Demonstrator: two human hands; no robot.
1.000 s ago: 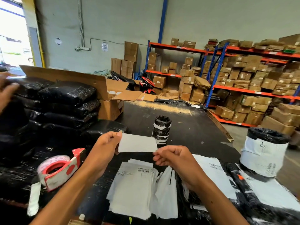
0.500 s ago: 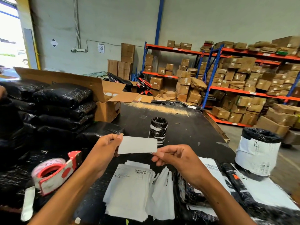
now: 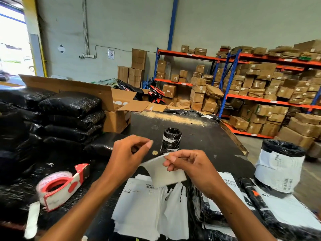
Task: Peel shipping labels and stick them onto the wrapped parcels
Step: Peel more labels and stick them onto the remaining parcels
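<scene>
Right hand (image 3: 189, 168) pinching white label (image 3: 166, 173) at its top corner; left hand (image 3: 128, 153) raised beside it, fingers loosely curled, grasping nothing

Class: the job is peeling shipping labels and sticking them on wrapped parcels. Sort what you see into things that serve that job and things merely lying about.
For the job:
- white label sheet, pinched by right hand; left hand beside it
- stack of labels
- black wrapped parcels
- small standing parcel

Lying about:
- tape dispenser
- open cardboard box
- shelves of cartons
</scene>
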